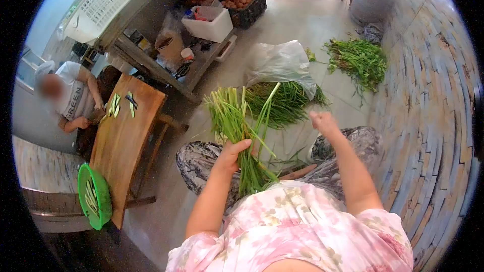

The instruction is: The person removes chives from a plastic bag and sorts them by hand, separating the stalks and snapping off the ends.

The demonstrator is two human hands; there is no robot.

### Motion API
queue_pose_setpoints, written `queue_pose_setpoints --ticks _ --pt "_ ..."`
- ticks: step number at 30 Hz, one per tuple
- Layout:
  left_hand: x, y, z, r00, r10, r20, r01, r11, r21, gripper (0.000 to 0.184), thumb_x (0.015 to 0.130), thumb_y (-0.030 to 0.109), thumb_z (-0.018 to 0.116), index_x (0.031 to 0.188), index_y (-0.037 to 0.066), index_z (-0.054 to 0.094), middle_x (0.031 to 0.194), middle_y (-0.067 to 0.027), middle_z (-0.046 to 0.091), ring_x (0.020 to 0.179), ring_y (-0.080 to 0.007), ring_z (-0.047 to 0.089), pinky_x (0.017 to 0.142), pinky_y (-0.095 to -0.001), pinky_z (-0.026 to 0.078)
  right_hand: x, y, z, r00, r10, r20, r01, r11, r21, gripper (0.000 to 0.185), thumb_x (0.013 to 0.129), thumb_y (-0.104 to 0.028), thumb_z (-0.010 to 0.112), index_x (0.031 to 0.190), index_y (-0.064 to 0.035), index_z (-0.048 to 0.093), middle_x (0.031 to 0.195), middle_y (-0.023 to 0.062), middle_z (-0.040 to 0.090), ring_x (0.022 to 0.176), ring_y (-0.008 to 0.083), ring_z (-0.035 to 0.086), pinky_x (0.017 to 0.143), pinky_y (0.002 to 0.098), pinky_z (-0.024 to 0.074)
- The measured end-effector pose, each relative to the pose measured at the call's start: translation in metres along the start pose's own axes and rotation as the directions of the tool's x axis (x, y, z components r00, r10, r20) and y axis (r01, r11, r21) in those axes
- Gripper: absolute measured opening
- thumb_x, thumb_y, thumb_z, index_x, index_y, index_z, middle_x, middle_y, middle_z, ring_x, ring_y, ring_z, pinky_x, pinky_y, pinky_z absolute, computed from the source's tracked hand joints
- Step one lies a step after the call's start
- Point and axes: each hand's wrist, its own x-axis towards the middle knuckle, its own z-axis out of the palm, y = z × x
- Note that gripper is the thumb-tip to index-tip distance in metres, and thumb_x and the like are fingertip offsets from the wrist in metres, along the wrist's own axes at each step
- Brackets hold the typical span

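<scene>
Over at the far left, a co-worker (pixel 78 88) bends to a wooden table (pixel 121 146), both hands around what looks like a blade, with pale-and-green vegetable pieces (pixel 115 105) lying on the wood; a green basket (pixel 106 196) sits by the table's near end, more pieces inside. Coming across, the seated person's left hand (pixel 235 154) is wrapped firmly round a bunch of long green stems (pixel 231 116), thumb laid across the front. The bunch stands in front of the person's body, its upper ends fanned out and uneven, a few stems splaying off to the right, its lower ends down by the lap. Just beyond it, a heap of darker green stems (pixel 282 103) lies on the floor, a clear plastic bag (pixel 280 63) draped over its far side. The right hand (pixel 325 125) is raised near that heap, apart from the bunch, its fingers bent; I cannot tell whether they pinch anything. Farther right, a leafy pile (pixel 358 63) rests on the floor near the wall. To my eye the step in hand is sorting through the held stems, one hand keeping them together while the other works free; any next move there would call for a steady left grip and a light touch on the loose, splayed stems.
</scene>
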Motion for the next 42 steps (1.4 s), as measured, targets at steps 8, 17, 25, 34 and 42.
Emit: queue_pose_setpoints --ticks 8,17,25,34,42 --pt "0.007 0.001 0.013 0.992 -0.110 0.062 0.102 0.988 0.120 0.036 0.071 0.010 0.067 0.103 0.005 0.052 0.090 -0.0044 0.058 0.076 -0.0164 0.057 0.064 -0.0312 0.049 -0.021 -0.061 0.018 0.980 -0.081 0.182 -0.103 0.576 0.811 0.023 0.087 -0.026 0.054 0.096 -0.0050 0.059 0.076 0.0002 0.052 0.053 0.0071 0.041 0.044 0.0215 0.0322" --pt "0.008 0.007 0.024 0.988 -0.095 0.119 0.076 0.985 0.155 0.033 0.073 0.011 0.065 0.103 0.002 0.058 0.096 -0.0054 0.062 0.082 -0.0138 0.056 0.074 -0.0265 0.045 0.007 -0.079 -0.006 0.991 -0.006 -0.137 0.133 0.284 0.950 0.020 0.089 -0.023 0.051 0.075 -0.0087 0.049 0.069 -0.0001 0.048 0.048 0.0055 0.038 0.036 0.0190 0.0277" --pt "0.018 0.005 0.034 0.985 -0.068 0.158 0.027 0.967 0.252 0.035 0.075 0.011 0.063 0.108 0.001 0.055 0.096 -0.0067 0.062 0.082 -0.0148 0.056 0.073 -0.0280 0.045 -0.021 -0.130 0.024 0.978 -0.206 -0.016 0.181 0.817 0.548 0.013 0.082 -0.017 0.060 0.085 -0.0045 0.057 0.062 -0.0032 0.047 0.047 0.0029 0.037 0.038 0.0185 0.0281" --pt "0.017 0.004 0.015 0.990 -0.118 0.073 0.132 0.958 -0.253 0.033 0.078 0.014 0.062 0.107 0.001 0.054 0.092 -0.0091 0.062 0.082 -0.0201 0.061 0.072 -0.0348 0.052 -0.004 -0.094 0.029 0.983 -0.180 0.027 0.041 0.367 0.929 0.009 0.087 -0.015 0.056 0.085 -0.0064 0.053 0.062 -0.0020 0.044 0.047 0.0057 0.038 0.038 0.0207 0.0301" --pt "0.019 0.002 0.021 1.000 0.009 -0.001 -0.009 0.982 -0.186 0.028 0.078 0.015 0.062 0.101 0.001 0.058 0.095 -0.0095 0.061 0.084 -0.0210 0.060 0.073 -0.0368 0.051 -0.018 -0.103 0.024 0.974 -0.195 0.115 -0.004 0.493 0.870 0.010 0.084 -0.017 0.059 0.083 -0.0086 0.053 0.066 -0.0016 0.048 0.049 0.0059 0.039 0.039 0.0218 0.0296"
